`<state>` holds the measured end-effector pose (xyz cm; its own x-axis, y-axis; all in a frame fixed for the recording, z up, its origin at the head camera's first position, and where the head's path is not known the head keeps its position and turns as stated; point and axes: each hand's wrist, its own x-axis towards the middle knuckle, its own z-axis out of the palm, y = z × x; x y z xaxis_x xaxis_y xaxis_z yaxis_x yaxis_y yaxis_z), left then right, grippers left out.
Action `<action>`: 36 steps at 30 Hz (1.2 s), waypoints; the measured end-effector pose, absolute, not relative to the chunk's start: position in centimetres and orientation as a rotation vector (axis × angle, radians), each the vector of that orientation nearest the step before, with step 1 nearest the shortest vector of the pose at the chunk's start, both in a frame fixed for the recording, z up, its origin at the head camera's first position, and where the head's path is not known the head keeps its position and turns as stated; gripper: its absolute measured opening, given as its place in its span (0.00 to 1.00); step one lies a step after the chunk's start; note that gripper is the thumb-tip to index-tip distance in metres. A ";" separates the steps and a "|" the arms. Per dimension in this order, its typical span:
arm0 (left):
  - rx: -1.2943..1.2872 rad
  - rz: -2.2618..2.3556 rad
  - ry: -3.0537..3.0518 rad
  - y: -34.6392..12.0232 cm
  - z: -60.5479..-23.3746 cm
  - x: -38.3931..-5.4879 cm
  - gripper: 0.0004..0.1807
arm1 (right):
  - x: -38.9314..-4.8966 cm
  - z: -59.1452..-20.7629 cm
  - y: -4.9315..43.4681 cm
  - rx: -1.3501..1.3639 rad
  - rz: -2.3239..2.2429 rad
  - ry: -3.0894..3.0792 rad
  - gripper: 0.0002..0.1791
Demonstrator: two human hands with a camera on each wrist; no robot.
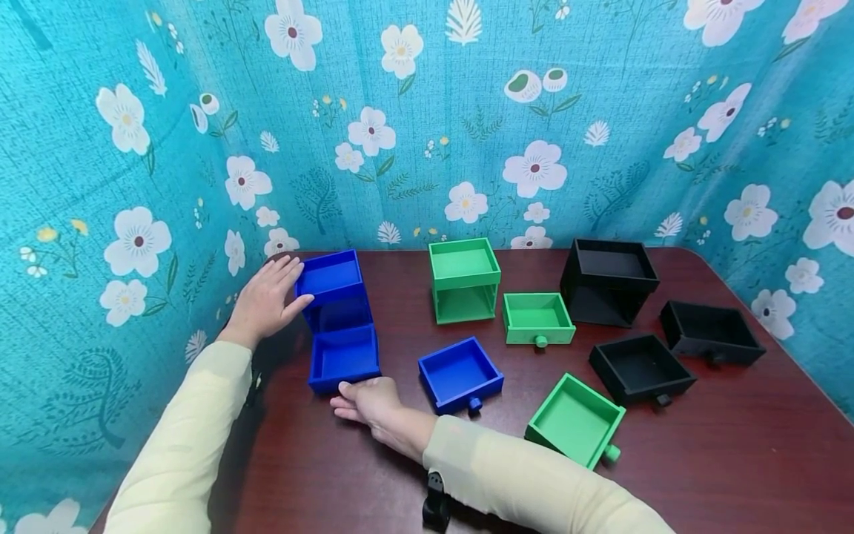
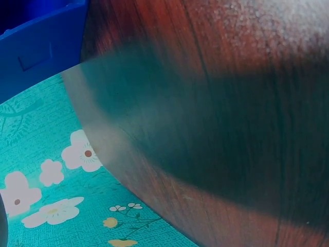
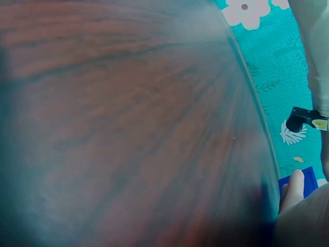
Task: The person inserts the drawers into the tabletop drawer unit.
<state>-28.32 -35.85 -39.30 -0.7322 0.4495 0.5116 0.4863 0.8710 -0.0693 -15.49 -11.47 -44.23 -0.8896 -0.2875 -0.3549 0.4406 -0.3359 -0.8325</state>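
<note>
A blue cabinet frame (image 1: 330, 274) stands at the back left of the table. Against its left side rests my left hand (image 1: 267, 300), fingers fairly straight and the thumb near its front edge. From the frame's lower opening a blue drawer (image 1: 345, 356) sticks out toward me. My right hand (image 1: 370, 404) is at this drawer's front, thumb and fingers pinching it where a knob would be; the hand hides that spot. In the right wrist view, the thumb (image 3: 295, 188) shows in front of a bit of blue. The left wrist view catches a blue side wall (image 2: 41, 56).
A second blue drawer (image 1: 460, 374) lies to the right. Beyond it are a green cabinet frame (image 1: 465, 259) with two green drawers (image 1: 537, 311), and a black cabinet frame (image 1: 610, 259) with two black drawers (image 1: 642, 367). A floral curtain (image 1: 427, 148) hangs behind the table.
</note>
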 end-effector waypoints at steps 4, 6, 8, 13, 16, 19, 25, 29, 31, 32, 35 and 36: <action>-0.692 -0.108 -2.500 -35.8 -39.2 -28.2 0.43 | -15.9 -44.0 -11.5 0.180 -2.234 1.477 0.08; -0.699 -0.109 -2.499 -35.8 -39.1 -28.2 0.44 | -16.1 -43.9 -11.5 0.175 -2.226 1.478 0.08; -0.701 -0.106 -2.502 -35.8 -39.1 -28.2 0.44 | -16.4 -43.8 -11.4 0.174 -2.223 1.475 0.08; -0.689 -0.101 -2.523 -35.9 -39.1 -28.2 0.42 | -17.3 -43.7 -11.5 0.175 -2.203 1.467 0.10; -0.683 -0.101 -2.533 -35.8 -39.1 -28.2 0.40 | -17.8 -43.6 -11.5 0.181 -2.187 1.468 0.12; -0.676 -0.096 -2.542 -35.8 -39.0 -28.1 0.39 | -18.2 -43.5 -11.5 0.188 -2.174 1.472 0.13; -0.675 -0.090 -2.546 -35.8 -39.0 -28.3 0.40 | -18.8 -43.3 -11.7 0.210 -2.160 1.478 0.13; -0.679 -0.097 -2.548 -35.8 -39.0 -28.3 0.40 | -19.2 -43.0 -11.8 0.215 -2.157 1.472 0.12; -0.680 -0.100 -2.548 -35.9 -39.0 -28.3 0.40 | -19.4 -42.9 -11.8 0.215 -2.159 1.468 0.12; -0.680 -0.101 -2.549 -35.9 -39.0 -28.3 0.39 | -19.5 -42.9 -11.8 0.216 -2.160 1.468 0.12; -0.676 -0.099 -2.554 -35.9 -39.0 -28.3 0.39 | -19.7 -42.9 -11.9 0.222 -2.157 1.470 0.11; -0.674 -0.096 -2.555 -35.9 -39.0 -28.3 0.39 | -19.7 -42.9 -12.0 0.224 -2.152 1.471 0.11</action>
